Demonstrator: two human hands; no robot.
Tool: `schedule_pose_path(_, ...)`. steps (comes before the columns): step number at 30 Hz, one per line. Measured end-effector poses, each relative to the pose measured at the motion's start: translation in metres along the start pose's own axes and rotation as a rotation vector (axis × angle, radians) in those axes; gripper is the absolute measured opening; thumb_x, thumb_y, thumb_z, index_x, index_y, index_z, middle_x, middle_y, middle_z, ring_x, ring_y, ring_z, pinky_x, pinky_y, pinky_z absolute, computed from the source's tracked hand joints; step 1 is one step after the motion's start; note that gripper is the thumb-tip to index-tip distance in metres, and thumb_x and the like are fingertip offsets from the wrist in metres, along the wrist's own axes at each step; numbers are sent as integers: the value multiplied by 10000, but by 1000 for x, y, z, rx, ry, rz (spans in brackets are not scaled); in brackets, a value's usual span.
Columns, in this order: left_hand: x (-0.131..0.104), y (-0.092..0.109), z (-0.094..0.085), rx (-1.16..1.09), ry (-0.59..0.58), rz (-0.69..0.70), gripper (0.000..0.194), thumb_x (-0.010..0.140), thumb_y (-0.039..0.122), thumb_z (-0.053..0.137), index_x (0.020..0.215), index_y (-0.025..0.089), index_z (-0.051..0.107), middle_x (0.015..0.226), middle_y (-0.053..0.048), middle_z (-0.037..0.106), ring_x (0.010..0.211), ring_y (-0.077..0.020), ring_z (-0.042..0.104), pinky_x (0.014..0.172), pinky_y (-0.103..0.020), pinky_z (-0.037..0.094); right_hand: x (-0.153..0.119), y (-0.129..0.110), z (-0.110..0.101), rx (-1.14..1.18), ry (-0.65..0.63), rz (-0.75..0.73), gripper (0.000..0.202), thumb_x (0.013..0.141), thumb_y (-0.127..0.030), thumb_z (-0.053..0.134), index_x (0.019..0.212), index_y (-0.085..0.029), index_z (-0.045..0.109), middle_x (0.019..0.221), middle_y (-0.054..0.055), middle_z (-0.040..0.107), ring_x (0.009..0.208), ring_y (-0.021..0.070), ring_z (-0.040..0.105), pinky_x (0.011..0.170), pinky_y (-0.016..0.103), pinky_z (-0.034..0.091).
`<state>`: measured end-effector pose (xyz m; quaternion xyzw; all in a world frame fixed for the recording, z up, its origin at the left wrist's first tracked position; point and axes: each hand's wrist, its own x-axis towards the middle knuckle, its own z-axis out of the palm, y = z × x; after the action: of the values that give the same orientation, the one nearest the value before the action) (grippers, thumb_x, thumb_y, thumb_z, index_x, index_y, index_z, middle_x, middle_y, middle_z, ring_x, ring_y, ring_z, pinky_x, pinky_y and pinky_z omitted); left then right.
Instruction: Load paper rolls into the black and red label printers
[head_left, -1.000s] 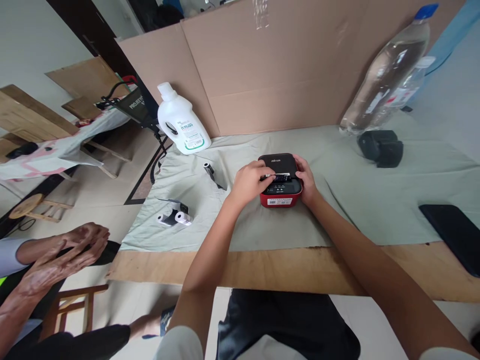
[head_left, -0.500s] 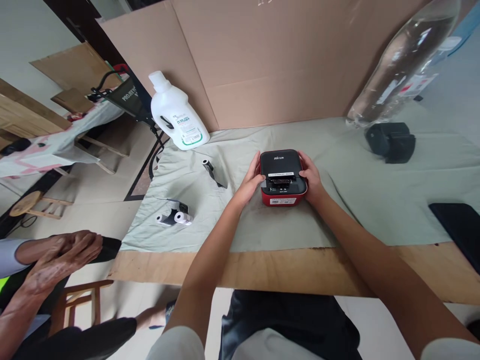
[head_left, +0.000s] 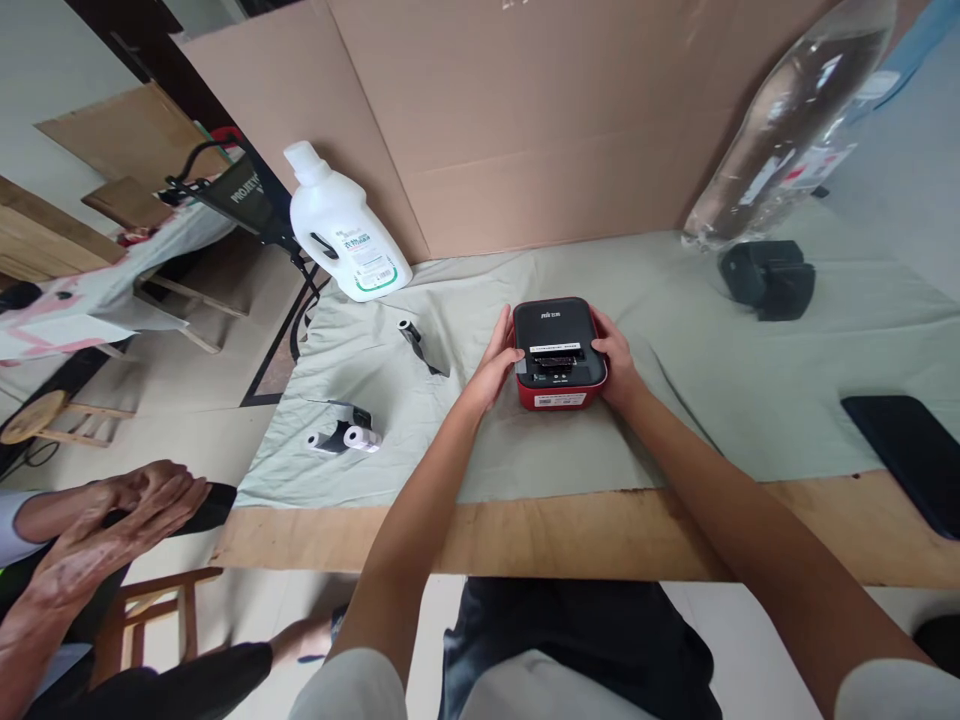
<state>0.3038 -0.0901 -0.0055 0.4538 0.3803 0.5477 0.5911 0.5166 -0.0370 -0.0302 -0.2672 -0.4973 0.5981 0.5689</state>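
A small label printer (head_left: 558, 328), black on top with a red body, sits on the cloth in front of me. My left hand (head_left: 495, 365) grips its left side, the thumb at the top edge. On the opposite side my right hand (head_left: 616, 358) wraps round the body, its thumb also on the upper edge. A slot with a white label strip shows across the printer's top. To the left lies a thin paper roll (head_left: 409, 332) with a dark tail. Nearer the table edge, a white roll (head_left: 361, 438) rests against another dark-backed roll (head_left: 324, 440).
A white detergent bottle (head_left: 352, 235) stands at the back left against a cardboard sheet (head_left: 540, 130). At the right are a large wrapped bottle (head_left: 780, 140), a black object (head_left: 769, 278) and a dark phone-like slab (head_left: 904, 450). Another person's clasped hands (head_left: 127, 510) are at the left.
The whole view has shifted slightly, so things appear a little further left. Both hands keep their hold on the label printer, which stays in place on the cloth.
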Motion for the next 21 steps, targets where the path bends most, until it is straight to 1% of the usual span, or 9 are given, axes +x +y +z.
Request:
schedule_pose_path(7,-2,5,4,20,-13,-9,1111,764,232,647,1722,387,107,1796,47,218,1676,-247,168,1354,-432,171,0,1,3,32,36,-29,598,722,-443,735,1304,-311,700,1431,6,704,1462,342,536,1306,541,344)
schedule_pose_path(9,-3,6,0,57,-4,-3,1085,767,255,676,1712,394,161,1785,25,262,1664,-260,217,1342,-448,209,-2,1,4,21,30,-27,585,728,-462,724,1293,-310,698,1448,6,694,1476,338,521,1308,535,345)
schedule_pose_path(11,-4,11,-12,128,61,41,984,797,307,688,1685,371,267,1754,-20,347,1639,-276,296,1313,-465,285,-3,0,5,3,22,-20,569,742,-480,709,1287,-317,696,1469,3,678,1492,333,505,1311,533,339)
schedule_pose_path(13,-4,24,-35,272,214,133,798,861,366,642,1620,315,403,1685,-73,465,1590,-283,399,1266,-467,371,-3,-1,5,-13,21,-17,558,751,-486,696,1286,-326,694,1482,-4,669,1500,328,498,1314,530,336)
schedule_pose_path(15,-4,44,-68,522,448,218,615,923,369,554,1524,245,520,1587,-114,576,1506,-275,515,1219,-443,440,-3,-2,5,-24,26,-18,555,755,-487,688,1287,-328,694,1479,-5,671,1499,326,500,1313,529,340)
schedule_pose_path(17,-2,67,-104,856,685,180,531,935,299,495,1442,179,598,1511,-136,631,1402,-269,605,1191,-410,475,-2,-2,4,-30,28,-16,554,760,-495,686,1287,-325,694,1471,0,677,1492,328,508,1306,532,352)
schedule_pose_path(18,-1,77,-121,1023,730,93,535,920,259,501,1432,151,614,1513,-153,623,1372,-283,621,1184,-415,482,-2,-2,4,-31,28,-13,555,762,-502,688,1289,-324,694,1469,3,678,1487,330,513,1302,535,359)
schedule_pose_path(19,0,86,-135,1174,716,-10,558,895,216,518,1435,124,622,1518,-174,613,1367,-302,620,1187,-431,476,-1,-2,4,-30,27,-11,556,764,-509,690,1288,-323,694,1468,6,679,1483,332,517,1297,538,364)
schedule_pose_path(21,3,97,-156,1373,571,-171,629,820,123,561,1444,125,639,1552,-177,586,1389,-322,597,1203,-450,453,0,-1,3,-27,23,-8,548,767,-512,697,1279,-318,699,1464,11,682,1480,334,520,1292,543,368)
